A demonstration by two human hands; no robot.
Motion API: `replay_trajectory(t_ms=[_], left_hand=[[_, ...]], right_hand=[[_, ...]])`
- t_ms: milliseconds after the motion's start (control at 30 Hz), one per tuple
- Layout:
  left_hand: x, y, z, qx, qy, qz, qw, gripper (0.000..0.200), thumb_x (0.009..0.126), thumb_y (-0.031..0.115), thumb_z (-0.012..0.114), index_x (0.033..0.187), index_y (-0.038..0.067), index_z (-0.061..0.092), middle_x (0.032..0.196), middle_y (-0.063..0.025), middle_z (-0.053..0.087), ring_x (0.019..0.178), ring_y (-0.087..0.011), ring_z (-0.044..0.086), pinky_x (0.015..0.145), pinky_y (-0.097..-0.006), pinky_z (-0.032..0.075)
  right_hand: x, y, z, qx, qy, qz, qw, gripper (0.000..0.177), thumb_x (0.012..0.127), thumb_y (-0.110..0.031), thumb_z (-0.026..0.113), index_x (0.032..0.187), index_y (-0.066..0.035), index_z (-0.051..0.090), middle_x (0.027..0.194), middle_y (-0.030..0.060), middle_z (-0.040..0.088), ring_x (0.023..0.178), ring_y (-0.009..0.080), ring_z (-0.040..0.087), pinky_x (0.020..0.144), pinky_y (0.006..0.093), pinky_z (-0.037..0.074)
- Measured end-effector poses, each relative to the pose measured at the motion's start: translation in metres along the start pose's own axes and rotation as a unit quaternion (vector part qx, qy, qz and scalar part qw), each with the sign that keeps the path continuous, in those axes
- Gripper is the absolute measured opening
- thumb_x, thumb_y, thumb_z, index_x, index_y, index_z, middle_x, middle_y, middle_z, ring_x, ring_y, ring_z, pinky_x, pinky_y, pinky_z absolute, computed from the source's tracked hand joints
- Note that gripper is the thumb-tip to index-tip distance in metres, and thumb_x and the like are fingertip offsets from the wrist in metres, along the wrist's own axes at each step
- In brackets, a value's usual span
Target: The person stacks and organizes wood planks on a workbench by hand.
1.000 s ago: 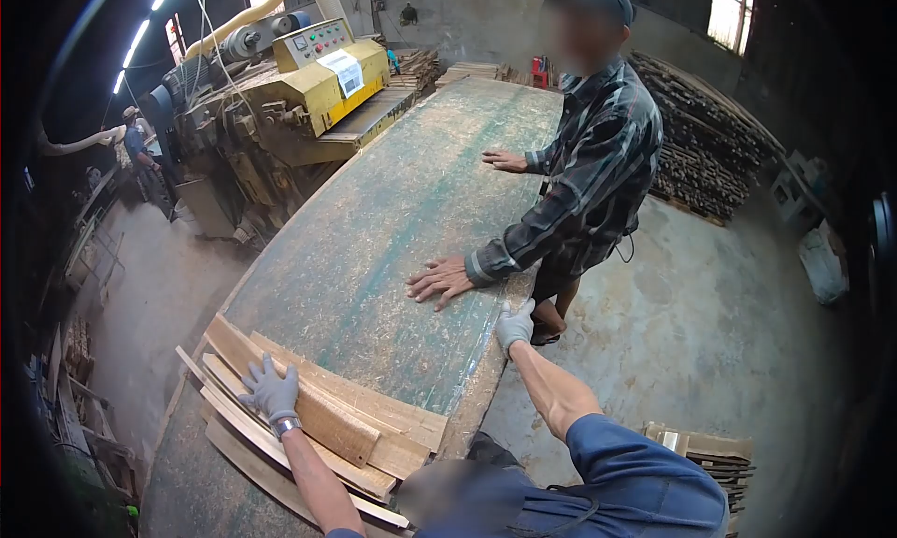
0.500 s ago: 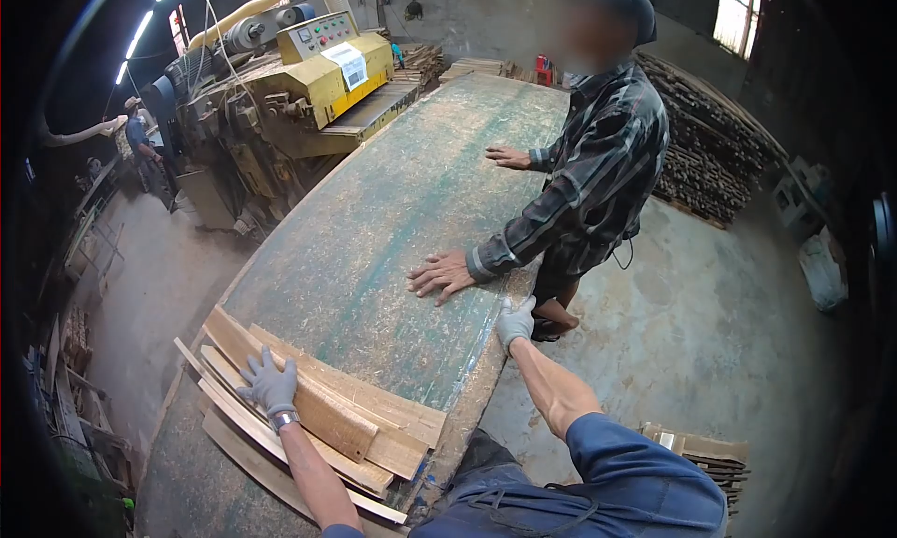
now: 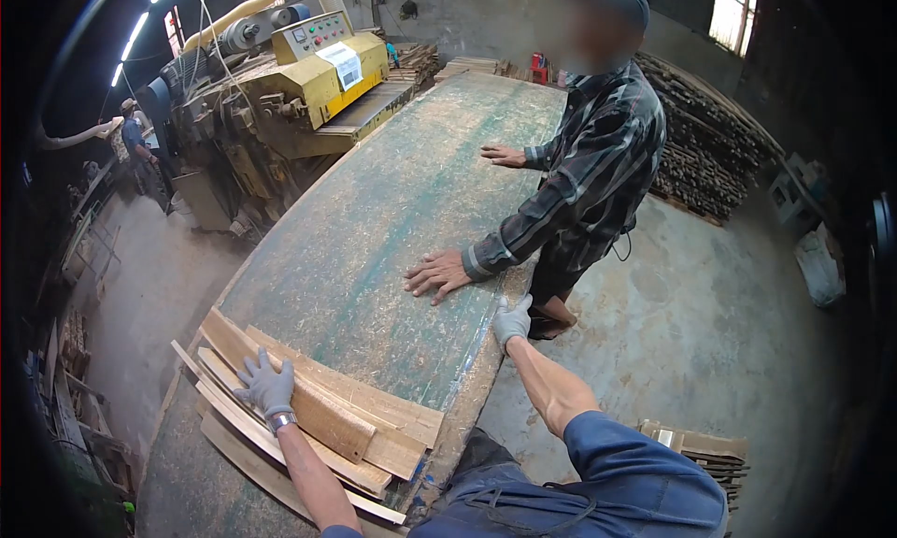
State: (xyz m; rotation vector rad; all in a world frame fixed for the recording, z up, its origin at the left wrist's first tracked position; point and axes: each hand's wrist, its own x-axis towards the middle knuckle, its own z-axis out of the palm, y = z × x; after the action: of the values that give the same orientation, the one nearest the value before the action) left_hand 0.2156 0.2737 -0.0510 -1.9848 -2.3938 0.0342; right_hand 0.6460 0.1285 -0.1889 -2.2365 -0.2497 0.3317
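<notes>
My left hand (image 3: 267, 386), in a grey glove, lies with fingers spread on a small stack of wooden boards (image 3: 327, 416) at the near end of a long worktable (image 3: 374, 258). Several thin, slightly bowed boards make up the stack, and some overlap. My right hand (image 3: 512, 320), gloved too, holds the right edge of the table; its fingertips are partly hidden there. Across from it, a co-worker in a plaid shirt (image 3: 598, 173) has one bare hand (image 3: 439, 274) flat on the table and the other (image 3: 505, 156) farther back.
Wood shavings cover the green tabletop. A yellow machine (image 3: 346, 75) with a button panel stands along its far left side. Stacked wood strips (image 3: 701, 136) rise behind the co-worker, and a smaller bundle (image 3: 701, 449) lies near my right side. Another person (image 3: 140, 145) stands far left.
The view has shifted very slightly. Both my hands and the co-worker's hands stay in the same places, and the boards have not moved on the table.
</notes>
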Motion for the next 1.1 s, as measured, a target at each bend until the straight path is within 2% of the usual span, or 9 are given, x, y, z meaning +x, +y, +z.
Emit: replay_trajectory(t_ms=[133,533,1100], left_hand=[[0.0013,-0.0004,0.0023,0.002,0.000,0.000,1.000,0.074,0.083,0.058,0.052,0.149,0.029,0.038,0.157,-0.0133,0.029,0.144,-0.0393,0.022,0.108,-0.0646,0.014],[0.0010,-0.0002,0.0010,-0.004,-0.005,0.001,1.000,0.075,0.083,0.057,0.053,0.150,0.029,0.036,0.158,-0.0128,0.028,0.144,-0.0401,0.021,0.108,-0.0662,0.013],[0.0024,-0.0026,0.0066,0.003,0.011,0.007,1.000,0.073,0.084,0.057,0.051,0.149,0.028,0.037,0.156,-0.0130,0.031,0.143,-0.0400,0.024,0.107,-0.0659,0.016]], right_hand=[[-0.0042,-0.0069,-0.0061,0.001,-0.014,0.022,1.000,0.083,0.092,-0.043,0.056,0.151,-0.003,0.015,0.119,0.0334,0.059,0.109,0.0453,0.060,0.093,0.0448,0.047],[-0.0024,-0.0032,-0.0034,-0.002,-0.006,0.010,1.000,0.083,0.091,-0.044,0.056,0.150,-0.001,0.016,0.112,0.0337,0.062,0.104,0.0457,0.062,0.090,0.0473,0.048],[-0.0046,-0.0047,-0.0045,0.004,-0.004,0.009,1.000,0.082,0.091,-0.042,0.055,0.151,-0.003,0.015,0.115,0.0349,0.060,0.107,0.0461,0.060,0.091,0.0472,0.047]])
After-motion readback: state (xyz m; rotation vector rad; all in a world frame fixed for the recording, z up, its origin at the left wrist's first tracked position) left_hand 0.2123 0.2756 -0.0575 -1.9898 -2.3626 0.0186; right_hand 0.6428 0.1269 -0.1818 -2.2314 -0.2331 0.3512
